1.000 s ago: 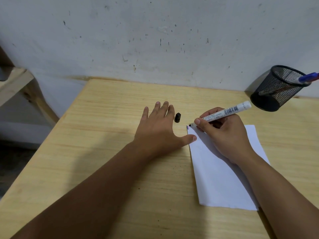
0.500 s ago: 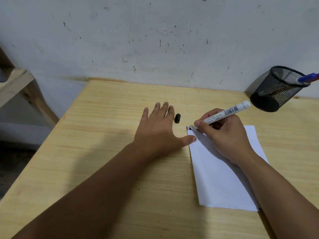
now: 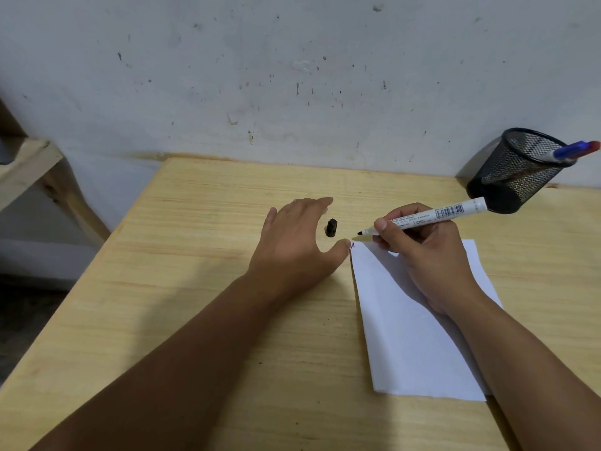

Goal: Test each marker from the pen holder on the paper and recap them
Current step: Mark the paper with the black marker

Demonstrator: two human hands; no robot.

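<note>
My right hand (image 3: pixel 426 252) grips an uncapped white marker (image 3: pixel 432 216), its black tip raised just above the far left corner of the white paper (image 3: pixel 419 336). Small marks show at that paper corner. The marker's black cap (image 3: pixel 331 227) stands on the table between my two hands. My left hand (image 3: pixel 292 249) hovers beside the cap with fingers straight and lifted, thumb near the paper's corner, holding nothing. A black mesh pen holder (image 3: pixel 517 170) sits at the far right with a blue marker (image 3: pixel 572 150) sticking out.
The wooden table (image 3: pixel 195 320) butts against a stained white wall. A wooden frame (image 3: pixel 29 170) stands off the table's left side. The table's left edge runs diagonally toward the lower left.
My left hand has lifted off the table and turned toward the cap. The marker tip has risen off the paper corner, where marks now show.
</note>
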